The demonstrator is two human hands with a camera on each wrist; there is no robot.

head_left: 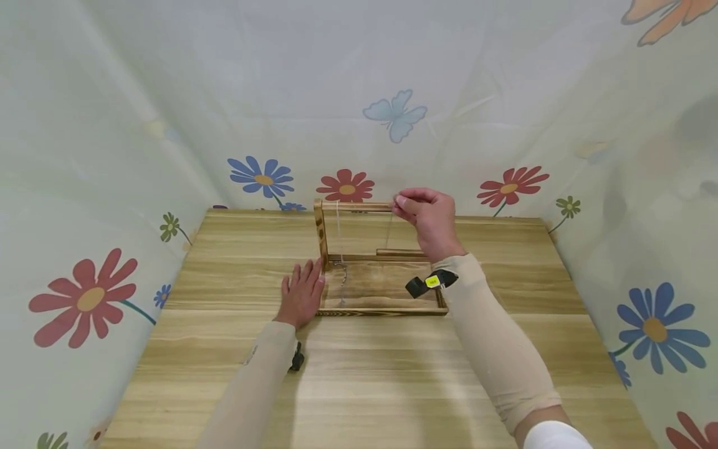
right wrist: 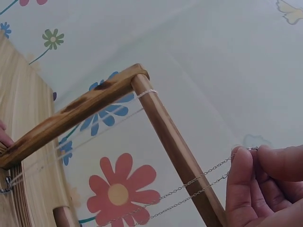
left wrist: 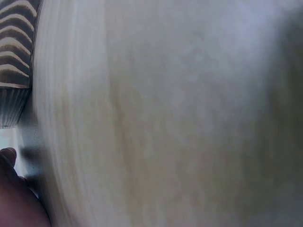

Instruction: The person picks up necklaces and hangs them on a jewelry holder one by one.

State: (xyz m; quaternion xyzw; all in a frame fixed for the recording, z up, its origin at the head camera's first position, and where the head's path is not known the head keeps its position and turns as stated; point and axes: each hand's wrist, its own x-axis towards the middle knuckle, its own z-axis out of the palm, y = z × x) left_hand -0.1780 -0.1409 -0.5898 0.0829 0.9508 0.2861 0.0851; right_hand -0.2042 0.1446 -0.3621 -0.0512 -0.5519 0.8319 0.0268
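Note:
A wooden jewelry stand [head_left: 383,311] with a shallow tray base stands on the table, its top bar [head_left: 361,207] raised on a left post [head_left: 321,234]. My right hand [head_left: 432,218] is at the bar's right part, pinching the end of a thin silver chain necklace [right wrist: 208,171] between thumb and fingertips. Two strands of it run down past the bar. A white looped necklace [head_left: 339,231] hangs near the bar's left end, its lower part over the tray. My left hand [head_left: 301,292] rests with fingers extended at the tray's left side. The bar's right end is hidden by my right hand.
A short wooden rod [head_left: 399,252] lies low behind the tray. The wooden table [head_left: 359,380] is bounded by flower-print cloth walls [head_left: 314,125] at the back and both sides. A black wrist camera [head_left: 417,286] sits over the tray's right part.

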